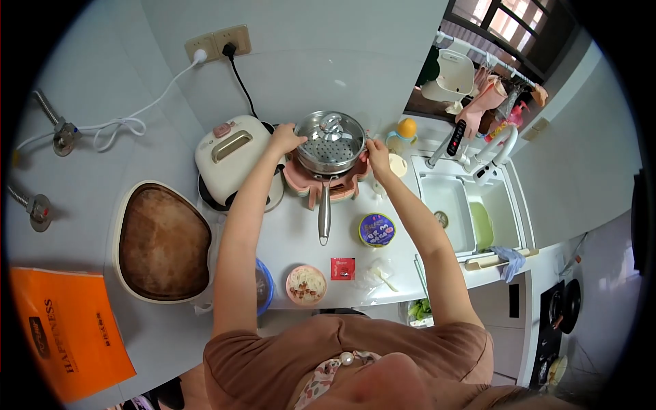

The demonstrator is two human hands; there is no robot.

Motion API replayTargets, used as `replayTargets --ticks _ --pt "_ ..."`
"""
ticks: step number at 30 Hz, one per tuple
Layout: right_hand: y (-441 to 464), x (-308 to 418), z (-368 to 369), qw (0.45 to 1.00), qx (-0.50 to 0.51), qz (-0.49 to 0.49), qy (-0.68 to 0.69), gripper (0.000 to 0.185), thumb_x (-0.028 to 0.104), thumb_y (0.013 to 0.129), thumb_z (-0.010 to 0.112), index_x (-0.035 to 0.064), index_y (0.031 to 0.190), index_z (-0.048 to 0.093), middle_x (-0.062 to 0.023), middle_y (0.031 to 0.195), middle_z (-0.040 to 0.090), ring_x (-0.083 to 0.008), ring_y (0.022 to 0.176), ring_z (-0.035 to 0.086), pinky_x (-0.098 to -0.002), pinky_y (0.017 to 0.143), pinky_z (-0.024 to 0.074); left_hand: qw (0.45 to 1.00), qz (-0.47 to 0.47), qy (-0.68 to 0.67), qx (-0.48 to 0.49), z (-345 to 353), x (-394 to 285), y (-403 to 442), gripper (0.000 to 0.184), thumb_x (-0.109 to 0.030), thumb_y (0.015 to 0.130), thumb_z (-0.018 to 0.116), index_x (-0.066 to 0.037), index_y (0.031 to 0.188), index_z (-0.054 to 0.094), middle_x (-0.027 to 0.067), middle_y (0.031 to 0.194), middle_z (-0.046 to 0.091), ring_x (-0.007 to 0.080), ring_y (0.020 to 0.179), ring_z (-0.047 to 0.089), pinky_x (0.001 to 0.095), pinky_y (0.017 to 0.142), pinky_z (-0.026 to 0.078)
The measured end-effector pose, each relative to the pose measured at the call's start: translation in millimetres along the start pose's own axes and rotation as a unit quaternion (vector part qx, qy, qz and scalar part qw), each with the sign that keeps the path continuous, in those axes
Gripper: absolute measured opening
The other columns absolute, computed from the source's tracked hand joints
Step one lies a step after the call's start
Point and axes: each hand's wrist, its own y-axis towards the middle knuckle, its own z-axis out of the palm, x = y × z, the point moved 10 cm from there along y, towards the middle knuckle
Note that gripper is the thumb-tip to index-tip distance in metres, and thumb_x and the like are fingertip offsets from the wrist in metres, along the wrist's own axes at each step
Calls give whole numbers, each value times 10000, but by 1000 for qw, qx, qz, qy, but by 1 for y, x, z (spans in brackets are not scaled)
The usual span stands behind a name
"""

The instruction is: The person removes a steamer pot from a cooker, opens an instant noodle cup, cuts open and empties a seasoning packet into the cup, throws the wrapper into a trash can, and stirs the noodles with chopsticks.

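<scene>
A steel steamer pot [331,164] with a glass lid [332,131] sits at the back of the counter. Through the glass a perforated steamer plate shows. My left hand [285,139] grips the pot's left side, and my right hand [376,156] is closed at its right side; the side grips are mostly covered by my fingers. Beneath the pot is a pan whose long steel handle [324,215] points toward me. A pink scalloped stand [301,179] lies under it. Nearer to me are a purple-lidded tub [377,229], a red packet [343,268] and a bowl of food [306,284].
A cream rice cooker [236,160] stands close on the left, beside a brown-surfaced tray [164,239] and an orange box [68,331]. To the right is a white sink [444,188] with a faucet. A blue-rimmed bowl [265,287] is near the front edge.
</scene>
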Motion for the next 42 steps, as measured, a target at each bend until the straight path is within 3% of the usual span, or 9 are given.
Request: replayTargets --ticks 7,12,16,23,27,31,34,37,42 --pt "-39 64 -27 911 -85 -120 -385 335 336 886 518 21 972 592 -142 736 637 -280 700 635 -377 643 490 931 162 110 -307 -53 -88 -84 367 -224 760 675 -21 1055 599 162 1088 579 341 992 552 407 846 447" --pt "-158 70 -15 811 320 -218 -439 254 116 725 672 111 969 604 -60 788 590 -250 736 599 -369 677 481 978 178 -89 55 -9 -164 -175 267 -148 762 680 -2 979 626 159 955 619 310 962 581 370 842 453" --pt "-205 19 -49 669 333 -247 -617 573 175 600 772 226 1136 576 -39 1091 543 -225 1028 521 -371 850 413 943 252 13 217 78 -184 -247 406 -145 731 702 28 1072 565 189 1084 575 327 1027 554 384 871 451" --pt "-195 1 -50 763 269 -288 -513 245 195 746 680 104 971 647 -80 1008 596 -268 981 549 -385 839 431 954 45 55 292 204 -151 -259 957 -231 603 817 85 1315 262 300 1332 358 387 1202 432 365 1014 370" --pt "-177 -12 -50 811 259 -239 -467 256 258 857 580 51 1007 596 -139 973 608 -314 914 572 -404 769 460 990 -11 -80 118 225 -120 -243 1221 -155 531 852 55 1395 15 297 1417 191 389 1312 263 384 1067 294" --pt "-170 -21 -48 837 277 -135 -452 218 275 895 524 83 991 562 -149 903 610 -340 855 579 -411 715 462 980 12 -179 84 235 -99 -236 1245 -137 527 851 60 1399 -16 264 1370 309 364 1264 357 367 1035 338" --pt "-166 -20 -46 837 266 -149 -455 186 273 906 506 98 960 540 -154 842 610 -366 785 578 -429 674 456 962 51 -259 69 243 -92 -228 1185 -138 529 850 30 1405 71 236 1321 399 344 1225 420 364 1000 369" --pt "-165 -5 -42 820 231 -258 -456 188 276 916 491 96 952 531 -159 803 607 -372 747 575 -434 651 452 949 84 -301 41 236 -98 -224 907 -157 635 801 -10 1348 259 210 1236 503 320 1167 491 358 947 404" --pt "-151 -11 -45 829 246 -190 -465 206 317 917 471 123 950 531 -148 820 618 -359 766 585 -438 649 455 923 40 -384 -1 280 -52 -192 358 -188 820 643 -21 1095 485 175 1004 626 300 984 606 364 817 459"
